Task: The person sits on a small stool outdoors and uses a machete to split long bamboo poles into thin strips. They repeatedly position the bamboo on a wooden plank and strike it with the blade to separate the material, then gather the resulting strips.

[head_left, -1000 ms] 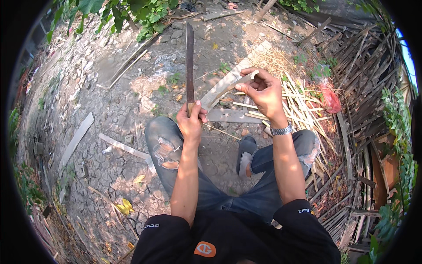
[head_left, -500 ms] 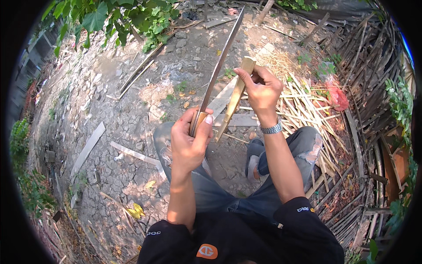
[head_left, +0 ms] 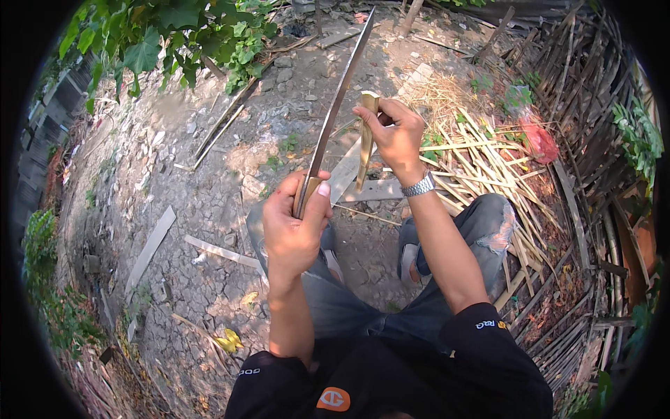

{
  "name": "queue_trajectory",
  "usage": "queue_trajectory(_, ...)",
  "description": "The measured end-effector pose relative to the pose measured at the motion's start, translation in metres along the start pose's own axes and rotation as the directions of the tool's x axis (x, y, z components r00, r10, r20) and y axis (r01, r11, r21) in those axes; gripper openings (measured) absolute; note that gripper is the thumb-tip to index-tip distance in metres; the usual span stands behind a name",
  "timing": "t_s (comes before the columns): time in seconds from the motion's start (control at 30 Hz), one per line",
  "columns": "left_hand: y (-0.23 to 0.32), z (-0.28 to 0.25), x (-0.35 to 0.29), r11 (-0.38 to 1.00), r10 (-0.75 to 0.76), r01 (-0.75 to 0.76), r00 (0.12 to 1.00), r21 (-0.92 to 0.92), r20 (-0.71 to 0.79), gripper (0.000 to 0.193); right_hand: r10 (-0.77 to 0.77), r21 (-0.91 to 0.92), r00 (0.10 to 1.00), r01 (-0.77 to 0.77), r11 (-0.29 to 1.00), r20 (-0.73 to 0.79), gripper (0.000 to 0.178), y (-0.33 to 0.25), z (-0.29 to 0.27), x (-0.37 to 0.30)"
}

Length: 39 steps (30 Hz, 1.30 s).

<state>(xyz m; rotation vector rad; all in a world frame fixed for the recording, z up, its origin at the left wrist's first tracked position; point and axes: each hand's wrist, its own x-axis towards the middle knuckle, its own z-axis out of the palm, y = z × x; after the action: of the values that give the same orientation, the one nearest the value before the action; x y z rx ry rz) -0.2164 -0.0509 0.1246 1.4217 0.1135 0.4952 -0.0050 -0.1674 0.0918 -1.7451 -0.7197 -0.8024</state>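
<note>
My left hand (head_left: 294,227) is closed round the wooden handle of a machete (head_left: 340,98), its long narrow blade pointing up and away from me. To its right, my right hand (head_left: 399,136) pinches a split piece of bamboo (head_left: 366,150) near its upper end, thumb on the near side. The bamboo hangs almost upright, its lower end above a flat board. A small gap separates blade and bamboo. The right fingers behind the strip are partly hidden.
Right of my knees lies a pile of split bamboo strips (head_left: 488,167), with a red plastic bag (head_left: 537,140) beyond. Stacked sticks (head_left: 579,105) line the right side. A flat board (head_left: 384,190) lies ahead of my feet. Leafy branches (head_left: 188,42) overhang the far left.
My right hand has moved left with the bamboo, which has swung from slanted to nearly upright. The machete has tilted little and shifted slightly left in the picture.
</note>
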Motion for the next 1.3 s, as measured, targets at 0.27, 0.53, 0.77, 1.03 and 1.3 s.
queue_trajectory(0.27,-0.002,0.017,0.005,0.989,-0.009,0.018,0.998,0.145,-0.065,0.02,0.041,-0.087,0.999,-0.04,0.995,0.006,0.024,-0.004,0.001,0.007)
queue_trajectory(0.53,-0.008,0.043,0.012,0.962,0.051,-0.029,0.996,0.272,-0.072,0.021,0.095,-0.039,0.995,-0.094,0.995,0.012,0.022,-0.004,0.004,0.004)
queue_trajectory(0.77,-0.022,0.047,0.022,0.925,0.15,-0.102,0.983,0.367,-0.105,0.018,0.11,0.033,0.994,-0.11,0.993,0.009,0.022,0.005,0.006,0.003)
queue_trajectory(1.03,-0.016,0.052,0.024,0.899,0.124,-0.082,0.99,0.43,-0.071,0.02,0.141,-0.029,0.989,-0.14,0.99,0.036,0.023,0.004,0.0,0.007)
queue_trajectory(1.3,-0.015,0.059,0.05,0.868,0.191,-0.165,0.982,0.468,-0.008,0.019,0.392,0.216,0.899,-0.429,0.877,0.194,0.058,-0.008,-0.093,-0.031)
